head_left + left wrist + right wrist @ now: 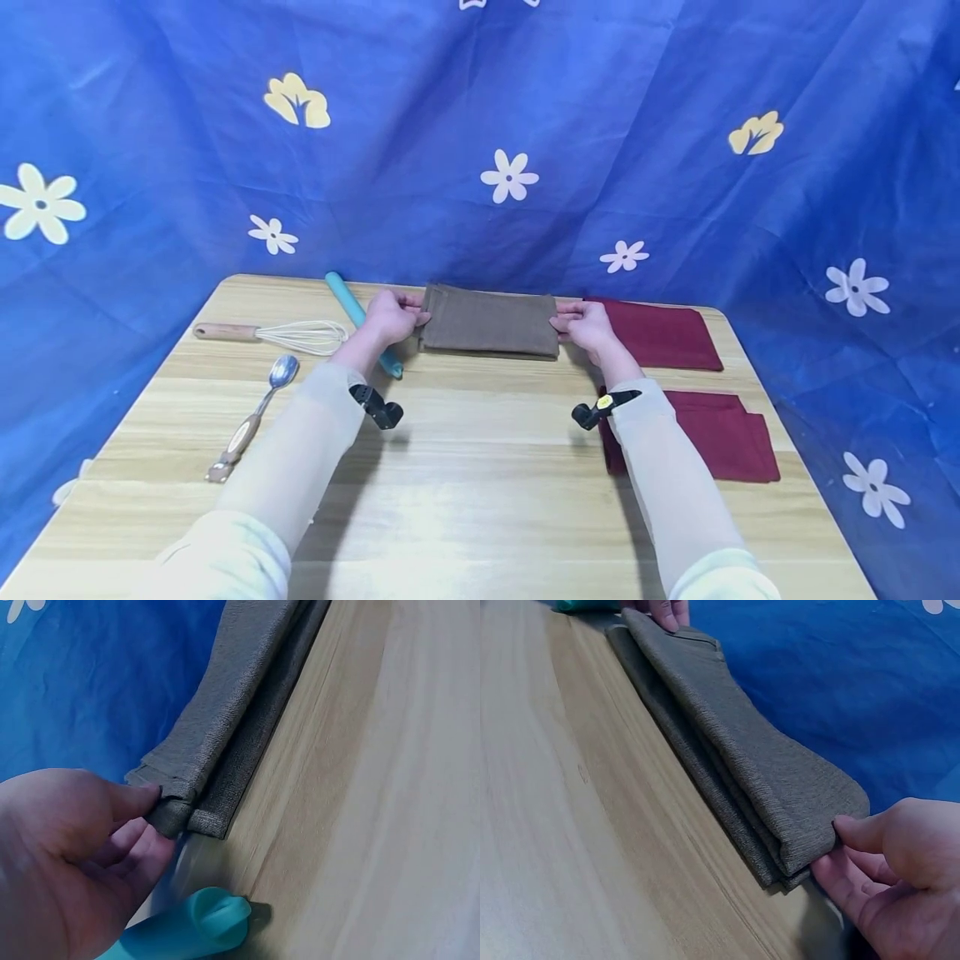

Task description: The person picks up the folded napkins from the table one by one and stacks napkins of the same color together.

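The left hand [392,317] and right hand [588,327] are pinching opposite ends of a folded brown cloth [491,323] near the far edge of the tabletop [480,467]. A teal rod [343,296] is lying beside the left hand, and a maroon cloth [663,333] is resting just beside the right.

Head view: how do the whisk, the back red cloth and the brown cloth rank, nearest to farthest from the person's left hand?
1. Brown cloth: its left end is pinched by the left hand.
2. Whisk: off to the left.
3. Back red cloth: over on the right, past the right hand.
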A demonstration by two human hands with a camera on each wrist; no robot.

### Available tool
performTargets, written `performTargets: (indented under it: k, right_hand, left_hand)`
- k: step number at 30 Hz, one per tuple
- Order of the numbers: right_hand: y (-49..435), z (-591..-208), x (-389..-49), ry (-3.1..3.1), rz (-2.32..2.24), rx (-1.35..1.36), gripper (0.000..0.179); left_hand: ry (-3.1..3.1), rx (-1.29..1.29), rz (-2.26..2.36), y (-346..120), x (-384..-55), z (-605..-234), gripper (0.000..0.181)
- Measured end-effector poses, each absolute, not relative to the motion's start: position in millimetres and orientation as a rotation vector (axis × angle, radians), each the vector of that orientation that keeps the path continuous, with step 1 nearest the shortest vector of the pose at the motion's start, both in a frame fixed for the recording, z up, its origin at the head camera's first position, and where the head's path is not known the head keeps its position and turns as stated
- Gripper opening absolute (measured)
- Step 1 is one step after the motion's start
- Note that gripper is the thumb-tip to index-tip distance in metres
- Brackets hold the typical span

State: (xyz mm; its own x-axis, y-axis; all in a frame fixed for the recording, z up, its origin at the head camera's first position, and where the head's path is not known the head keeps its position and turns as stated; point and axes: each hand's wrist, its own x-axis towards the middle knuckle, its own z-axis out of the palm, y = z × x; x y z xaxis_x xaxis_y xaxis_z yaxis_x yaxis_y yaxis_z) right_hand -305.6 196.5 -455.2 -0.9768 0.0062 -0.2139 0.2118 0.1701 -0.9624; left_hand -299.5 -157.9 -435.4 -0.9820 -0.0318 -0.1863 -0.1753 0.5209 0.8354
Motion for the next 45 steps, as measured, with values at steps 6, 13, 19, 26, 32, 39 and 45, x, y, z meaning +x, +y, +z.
performTargets:
  k: [6, 13, 19, 26, 32, 39, 45]
  right_hand:
    - [196.6, -450.8, -303.8, 2.29, -1.937, 0.185, 0.036]
    - [194.7, -457.0, -303.9, 2.305, -1.914, 0.222, 0.034]
    - [192.8, -465.0, -301.0, 2.332, -1.906, 0.252, 0.032]
    - [192.2, -459.8, -300.0, 2.362, -1.922, 0.231, 0.029]
    - [192.8, -467.3, -297.2, 2.364, -1.902, 0.259, 0.031]
    - [192.1, -470.2, -295.3, 2.356, -1.921, 0.259, 0.029]
    - [192.8, -466.9, -296.1, 2.377, -1.894, 0.256, 0.029]
  left_hand:
    - [2.618, -0.171, 1.501, -158.9, -300.1, -435.6, 0.032]
    - [2.638, -0.171, 1.49, -159.5, -299.4, -438.0, 0.03]
    - [2.671, -0.128, 1.425, -159.8, -297.6, -441.5, 0.031]
    - [2.706, -0.128, 1.407, -159.8, -297.5, -438.0, 0.029]
    - [2.703, -0.137, 1.362, -159.2, -295.7, -440.6, 0.028]
    - [2.704, -0.154, 1.363, -159.0, -296.8, -443.9, 0.027]
    - [2.693, -0.176, 1.382, -159.4, -298.7, -443.1, 0.03]
